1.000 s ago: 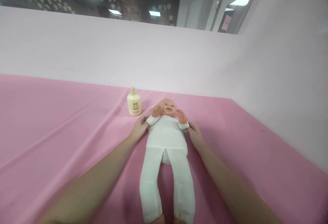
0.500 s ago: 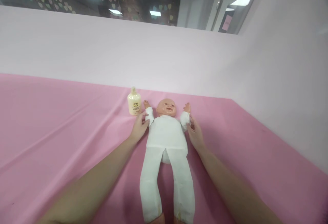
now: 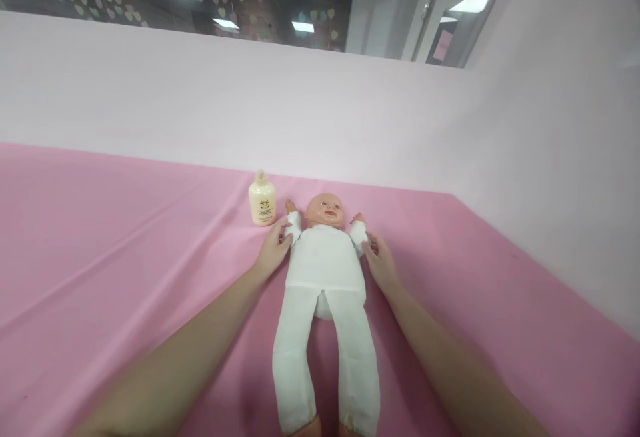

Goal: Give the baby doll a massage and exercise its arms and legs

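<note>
A baby doll (image 3: 326,260) in white cloth lies on its back with its head at the far end, its arms bent up beside the head. My left hand (image 3: 275,247) is closed around the upper part of the doll's arm on the left, thumb on the near side. On the other side, the fingers of my right hand (image 3: 380,257) hold the doll's other arm at the sleeve. The doll's feet are cut off by the bottom edge of the view. Just beyond my left hand stands a pale yellow pump bottle (image 3: 263,202) with dark print.
Pink cloth (image 3: 125,237) with some creases covers the surface under the doll. A white wall (image 3: 225,104) rises behind it and on the right, with a window (image 3: 280,4) above showing lights and heart-shaped stickers.
Both doll forearms have tipped inward towards its head, and the one on the right sits lower. My hands have barely shifted. The bottle has stayed in place.
</note>
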`<state>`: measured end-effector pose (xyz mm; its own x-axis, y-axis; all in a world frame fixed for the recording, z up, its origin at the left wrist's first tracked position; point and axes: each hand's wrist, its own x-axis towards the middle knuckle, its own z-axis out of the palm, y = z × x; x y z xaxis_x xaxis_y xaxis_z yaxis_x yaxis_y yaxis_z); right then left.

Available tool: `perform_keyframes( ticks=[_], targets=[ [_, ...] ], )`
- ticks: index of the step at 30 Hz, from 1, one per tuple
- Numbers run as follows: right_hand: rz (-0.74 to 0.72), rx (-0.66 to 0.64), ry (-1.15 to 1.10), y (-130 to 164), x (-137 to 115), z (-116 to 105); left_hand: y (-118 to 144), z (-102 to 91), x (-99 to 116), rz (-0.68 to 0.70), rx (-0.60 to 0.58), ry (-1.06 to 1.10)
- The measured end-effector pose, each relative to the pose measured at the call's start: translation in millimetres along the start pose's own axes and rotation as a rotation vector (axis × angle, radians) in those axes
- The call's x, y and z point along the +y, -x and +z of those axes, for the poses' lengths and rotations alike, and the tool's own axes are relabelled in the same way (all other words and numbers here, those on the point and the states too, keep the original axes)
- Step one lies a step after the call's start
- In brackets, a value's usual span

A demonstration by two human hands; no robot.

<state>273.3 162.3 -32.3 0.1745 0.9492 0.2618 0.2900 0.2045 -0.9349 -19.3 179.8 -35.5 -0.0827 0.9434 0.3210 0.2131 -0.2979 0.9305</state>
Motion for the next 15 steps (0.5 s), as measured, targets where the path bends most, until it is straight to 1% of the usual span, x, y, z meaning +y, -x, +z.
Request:
perform_keyframes(
  ticks=[6,15],
  targets=[
    [-0.018,-0.027,0.037,1.1,-1.9,-1.6,-0.1,-0.8,-0.1,-0.005,-0.019,-0.022],
    [-0.050,-0.033,0.067,-1.1,-1.2,-2.2,-0.4,-0.2,0.4,-0.033,0.000,0.017]
  ],
)
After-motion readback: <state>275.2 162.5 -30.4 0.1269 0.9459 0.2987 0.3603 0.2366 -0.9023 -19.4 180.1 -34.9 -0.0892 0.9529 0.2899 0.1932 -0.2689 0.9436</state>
